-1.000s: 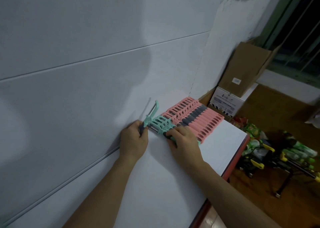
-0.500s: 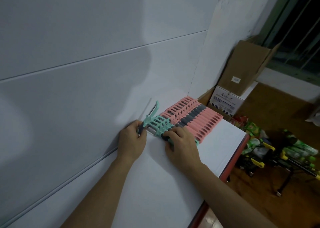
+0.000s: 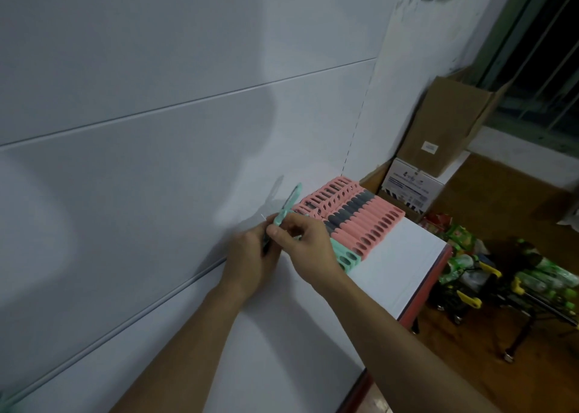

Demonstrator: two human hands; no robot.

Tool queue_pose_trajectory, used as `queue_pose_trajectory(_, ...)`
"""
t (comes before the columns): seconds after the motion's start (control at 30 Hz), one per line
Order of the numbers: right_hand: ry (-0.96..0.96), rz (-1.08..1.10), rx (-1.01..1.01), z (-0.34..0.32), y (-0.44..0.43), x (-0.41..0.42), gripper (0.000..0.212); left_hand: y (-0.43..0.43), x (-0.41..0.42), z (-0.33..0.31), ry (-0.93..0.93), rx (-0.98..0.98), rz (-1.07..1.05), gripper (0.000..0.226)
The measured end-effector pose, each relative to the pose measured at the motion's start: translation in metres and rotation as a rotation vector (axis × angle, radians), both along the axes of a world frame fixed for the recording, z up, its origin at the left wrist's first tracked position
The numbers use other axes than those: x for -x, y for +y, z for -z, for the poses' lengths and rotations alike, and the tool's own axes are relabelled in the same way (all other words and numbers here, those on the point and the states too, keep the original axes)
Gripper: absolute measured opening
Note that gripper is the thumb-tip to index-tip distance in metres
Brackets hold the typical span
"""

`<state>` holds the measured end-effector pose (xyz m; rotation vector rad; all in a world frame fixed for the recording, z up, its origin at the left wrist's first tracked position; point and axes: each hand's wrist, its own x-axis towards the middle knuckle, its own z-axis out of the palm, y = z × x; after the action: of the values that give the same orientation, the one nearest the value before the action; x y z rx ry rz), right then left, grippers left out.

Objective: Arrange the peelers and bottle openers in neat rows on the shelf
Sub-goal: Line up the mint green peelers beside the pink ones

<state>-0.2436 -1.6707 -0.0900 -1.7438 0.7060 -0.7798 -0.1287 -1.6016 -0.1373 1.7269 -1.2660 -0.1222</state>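
mint peeler — pinched tilted-up by the curled fingers of left hand and right hand, at the near end of the pink row on the shelf — is best laid flat, ends flush with its neighbours.

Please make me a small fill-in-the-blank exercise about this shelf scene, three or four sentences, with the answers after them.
1. The left hand and the right hand together hold one ____ peeler, blade end pointing up.
2. The long row of peelers lying on the shelf is ____ with dark grey parts.
3. The front edge of the white shelf is ____.
4. The open box past the shelf's far end is made of ____.

Answers: green; pink; red; cardboard.
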Motion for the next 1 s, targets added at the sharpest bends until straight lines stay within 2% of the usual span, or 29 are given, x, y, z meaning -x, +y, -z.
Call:
queue_pose_trajectory(0.1, -0.119, 0.101, -0.147, -0.003, -0.002, 0.005, 0.018, 0.001, -0.003, 0.001, -0.058, -0.063, -0.029, 0.015)
queue_pose_trajectory(0.17, -0.257, 0.085, -0.256, -0.009, -0.008, 0.013, 0.019, 0.004, -0.007, 0.003, -0.079, -0.141, -0.067, 0.021)
queue_pose_trajectory(0.23, -0.304, 0.054, -0.252, -0.014, -0.014, 0.025, 0.018, 0.006, -0.010, 0.004, -0.081, -0.190, -0.109, 0.023)
queue_pose_trajectory(0.3, -0.244, 0.060, -0.160, -0.014, -0.019, 0.035, 0.017, 0.006, -0.009, 0.004, -0.103, -0.208, -0.162, 0.020)
queue_pose_trajectory(0.47, 0.142, 0.140, 0.174, 0.003, -0.023, 0.052, 0.014, 0.010, -0.009, 0.002, -0.153, -0.238, -0.201, 0.011)
queue_pose_trajectory(0.57, 0.330, 0.127, 0.386, 0.018, -0.022, 0.057, 0.038, 0.024, -0.011, 0.005, -0.177, -0.261, -0.163, 0.010)
queue_pose_trajectory(0.67, 0.341, 0.163, 0.517, 0.026, -0.016, 0.060, 0.043, 0.034, -0.006, 0.010, -0.179, -0.205, -0.148, 0.013)
queue_pose_trajectory(0.8, 0.301, 0.113, 0.724, 0.037, -0.013, 0.061, 0.024, 0.035, -0.005, 0.012, -0.199, -0.174, -0.143, 0.017)
queue_pose_trajectory(1.0, 0.332, 0.060, 0.803, 0.047, -0.008, 0.054, 0.019, 0.033, -0.006, 0.012, -0.180, -0.150, -0.191, 0.022)
